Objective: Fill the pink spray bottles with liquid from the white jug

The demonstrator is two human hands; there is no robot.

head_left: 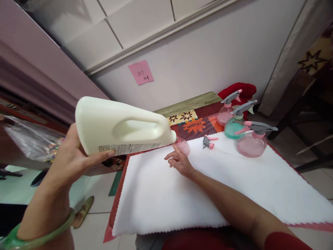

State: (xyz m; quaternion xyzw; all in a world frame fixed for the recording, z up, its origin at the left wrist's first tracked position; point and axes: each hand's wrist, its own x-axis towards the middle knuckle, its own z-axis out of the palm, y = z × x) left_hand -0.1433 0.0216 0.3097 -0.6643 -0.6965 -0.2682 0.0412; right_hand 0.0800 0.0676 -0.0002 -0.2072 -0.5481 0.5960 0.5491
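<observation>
My left hand (70, 158) grips the base of a large white jug (122, 126) and tilts it on its side, with the spout right over the mouth of a small pink bottle (183, 145). My right hand (179, 161) steadies that open pink bottle on the white cloth (221, 194), fingers curled against its side. A loose grey and pink spray head (208, 141) lies on the cloth just to the right of the bottle.
Three spray bottles stand at the back right: a pink one (251, 140), a green one (235, 125) and another pink one (225, 111). A red cloth (240, 89) lies behind them. A pink note (141, 72) is stuck on the wall. A plastic bag (31, 139) sits left.
</observation>
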